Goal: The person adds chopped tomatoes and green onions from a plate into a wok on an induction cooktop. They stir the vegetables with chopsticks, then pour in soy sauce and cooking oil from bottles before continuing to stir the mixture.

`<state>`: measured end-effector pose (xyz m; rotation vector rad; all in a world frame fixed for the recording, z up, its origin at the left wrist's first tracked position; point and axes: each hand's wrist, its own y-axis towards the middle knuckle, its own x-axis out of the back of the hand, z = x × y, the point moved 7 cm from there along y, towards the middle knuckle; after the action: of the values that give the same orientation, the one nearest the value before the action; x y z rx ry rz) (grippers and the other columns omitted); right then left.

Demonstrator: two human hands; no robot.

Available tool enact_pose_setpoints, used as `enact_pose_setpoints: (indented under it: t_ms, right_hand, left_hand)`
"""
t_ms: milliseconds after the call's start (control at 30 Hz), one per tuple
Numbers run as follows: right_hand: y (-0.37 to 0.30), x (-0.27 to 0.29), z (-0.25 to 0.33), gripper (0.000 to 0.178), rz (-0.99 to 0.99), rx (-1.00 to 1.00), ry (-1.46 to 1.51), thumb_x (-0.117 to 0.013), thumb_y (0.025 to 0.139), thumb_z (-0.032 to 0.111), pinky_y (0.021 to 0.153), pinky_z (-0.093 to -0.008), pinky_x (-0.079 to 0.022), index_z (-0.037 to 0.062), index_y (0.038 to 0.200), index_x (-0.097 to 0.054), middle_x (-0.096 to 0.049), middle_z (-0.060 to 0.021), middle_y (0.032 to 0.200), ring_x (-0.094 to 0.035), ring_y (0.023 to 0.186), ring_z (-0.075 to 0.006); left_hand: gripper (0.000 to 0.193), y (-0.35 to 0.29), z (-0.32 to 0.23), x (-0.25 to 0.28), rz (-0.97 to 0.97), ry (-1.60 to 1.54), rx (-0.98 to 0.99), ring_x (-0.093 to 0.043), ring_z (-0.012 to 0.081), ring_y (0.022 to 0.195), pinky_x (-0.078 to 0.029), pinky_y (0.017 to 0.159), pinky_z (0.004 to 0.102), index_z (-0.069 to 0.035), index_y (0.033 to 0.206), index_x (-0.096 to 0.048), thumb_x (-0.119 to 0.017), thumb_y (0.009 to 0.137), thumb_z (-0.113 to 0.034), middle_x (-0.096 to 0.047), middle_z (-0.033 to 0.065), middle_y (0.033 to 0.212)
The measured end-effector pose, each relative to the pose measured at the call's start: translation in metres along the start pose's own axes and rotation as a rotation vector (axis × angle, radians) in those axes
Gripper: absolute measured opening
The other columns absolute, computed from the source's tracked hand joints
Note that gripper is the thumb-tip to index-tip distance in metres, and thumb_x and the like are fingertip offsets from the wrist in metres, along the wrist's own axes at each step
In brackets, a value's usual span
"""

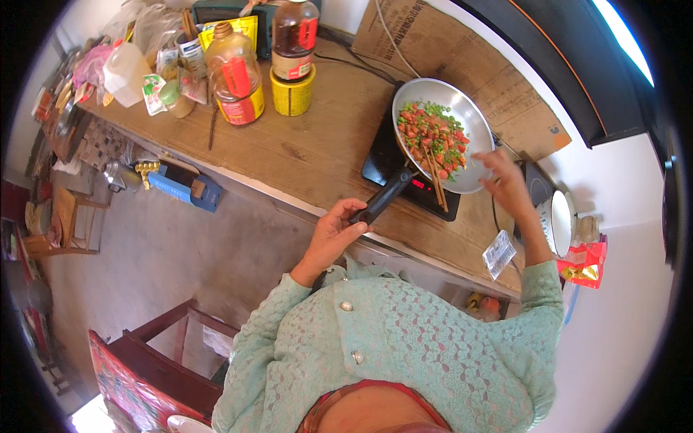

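A silver frying pan sits on a black induction cooker whose red display is lit. In the pan lie chopped red pieces, likely tomato, mixed with chopped green pieces. Wooden chopsticks rest in the food, their ends sticking out over the near rim. My left hand is closed around the end of the pan's black handle. Beside the pan's right rim hovers my right hand, its fingers apart, with nothing visible in them.
Oil bottle, dark sauce bottle on a yellow tin, and white jug stand at left. Cardboard leans behind the pan. A clear packet, white enamel bowl and red packet are at right.
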<state>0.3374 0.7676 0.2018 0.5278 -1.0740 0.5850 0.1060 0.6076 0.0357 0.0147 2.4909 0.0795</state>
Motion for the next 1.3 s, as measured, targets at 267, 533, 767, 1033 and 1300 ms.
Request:
enact_pose_setpoints:
  t_ms: [267,533,767,1033,1300]
  right_hand:
    - [-0.021,-0.072,0.000,0.077,-0.084,0.223,-0.221,-0.081,0.052,0.025,0.082,-0.0417,-0.034,0.0255,0.124,-0.054,-0.052,-0.0067,0.099,-0.050,0.096,-0.0232]
    - [-0.008,-0.095,-0.015,0.022,-0.132,0.184,0.195,-0.063,0.082,0.028,0.079,-0.0368,-0.041,0.0142,0.099,-0.063,-0.052,-0.0093,0.095,-0.050,0.092,-0.0281]
    - [-0.012,-0.048,-0.118,0.026,-0.411,-0.109,0.692,-0.052,0.093,0.026,0.069,-0.0263,-0.043,0.0020,0.085,-0.059,-0.051,-0.0050,0.084,-0.050,0.078,-0.0151]
    - [-0.019,-0.015,-0.073,0.025,-0.227,-0.112,0.687,-0.054,0.093,0.024,0.064,-0.0259,-0.043,0.0012,0.085,-0.059,-0.055,-0.0025,0.081,-0.050,0.072,-0.0114]
    - [0.005,-0.047,-0.049,0.008,-0.188,0.140,0.264,-0.060,0.085,0.010,0.069,-0.0302,-0.043,0.0028,0.090,-0.060,-0.056,-0.0097,0.083,-0.054,0.078,-0.0237]
  left_hand:
    - [0.028,0.002,-0.002,-0.013,-0.051,0.034,0.100,-0.057,0.0126,0.085,-0.048,0.075,0.0275,-0.005,0.109,-0.049,-0.061,0.084,-0.010,-0.056,0.0048,0.096]
    - [0.022,0.005,0.007,-0.012,-0.030,0.095,0.120,-0.056,0.0112,0.079,-0.046,0.071,0.0253,-0.004,0.105,-0.051,-0.058,0.087,-0.013,-0.058,0.0038,0.088]
    - [0.016,0.045,0.026,0.040,-0.284,0.494,-0.106,-0.057,0.0113,0.078,-0.048,0.073,0.0256,-0.001,0.099,-0.055,-0.052,0.091,-0.014,-0.058,0.0044,0.086]
    - [0.011,0.080,0.081,0.096,-0.444,0.663,-0.209,-0.055,0.0093,0.076,-0.048,0.069,0.0235,0.001,0.100,-0.053,-0.051,0.090,-0.005,-0.056,0.0029,0.085]
    - [0.013,0.082,0.062,0.088,-0.459,0.757,-0.231,-0.054,0.0089,0.074,-0.047,0.067,0.0241,-0.002,0.098,-0.054,-0.056,0.086,-0.006,-0.057,0.0019,0.082]
